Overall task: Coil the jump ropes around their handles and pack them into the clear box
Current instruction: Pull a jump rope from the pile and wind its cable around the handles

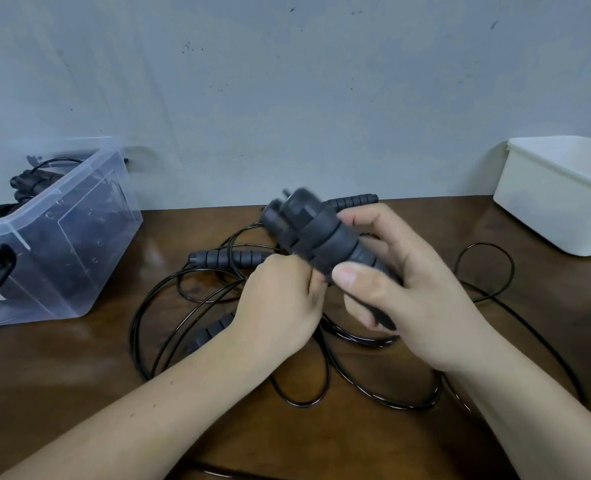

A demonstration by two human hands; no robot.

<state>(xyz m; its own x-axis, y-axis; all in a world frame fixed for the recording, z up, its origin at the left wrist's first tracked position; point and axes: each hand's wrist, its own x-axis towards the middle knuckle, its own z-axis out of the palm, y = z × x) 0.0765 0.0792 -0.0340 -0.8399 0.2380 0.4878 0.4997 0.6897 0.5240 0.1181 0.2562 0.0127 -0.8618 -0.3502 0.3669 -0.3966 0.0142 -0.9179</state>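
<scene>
My right hand grips a pair of dark grey ribbed jump-rope handles held together above the table, tilted up to the left. My left hand is curled just left of them and pinches the thin black rope by the handles. Loose black rope lies in loops on the brown table under both hands. More grey handles lie there: one behind my left hand, one at the far edge, one partly hidden by my left wrist. The clear box stands at the left with coiled ropes inside.
A white plastic tub sits at the back right corner of the table. A pale wall runs right behind the table's far edge. A rope loop stretches out to the right of my right hand.
</scene>
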